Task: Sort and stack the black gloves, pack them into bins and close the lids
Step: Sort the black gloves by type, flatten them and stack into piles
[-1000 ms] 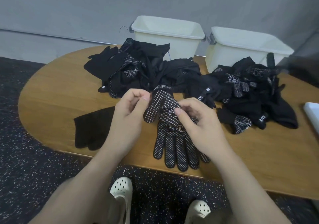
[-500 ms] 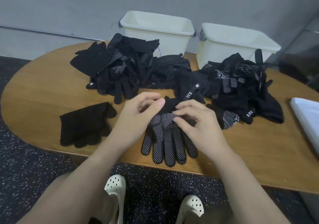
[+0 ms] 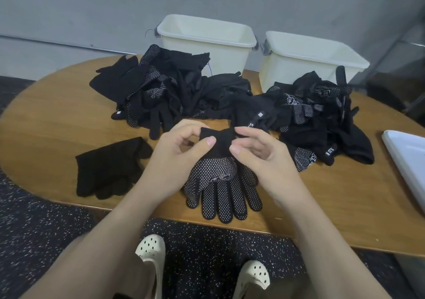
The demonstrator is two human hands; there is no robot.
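Note:
A black glove with white grip dots (image 3: 222, 188) lies near the table's front edge, fingers toward me, on top of another dotted glove. My left hand (image 3: 177, 153) and my right hand (image 3: 259, 153) each pinch its plain black cuff from either side. A plain black glove stack (image 3: 108, 167) rests flat to the left. Unsorted black gloves form a left heap (image 3: 156, 91) and a right heap (image 3: 319, 117). Two cream bins (image 3: 207, 38) (image 3: 308, 57) stand open at the back.
The oval wooden table (image 3: 50, 119) ends close in front of me. A white lid (image 3: 409, 163) lies at the right edge. My two white clogs (image 3: 149, 250) show on the speckled dark floor below. A grey wall runs behind the bins.
The dotted glove that I held up a second ago now lies flat over the other one. Both hands have shifted from its palm to its cuff.

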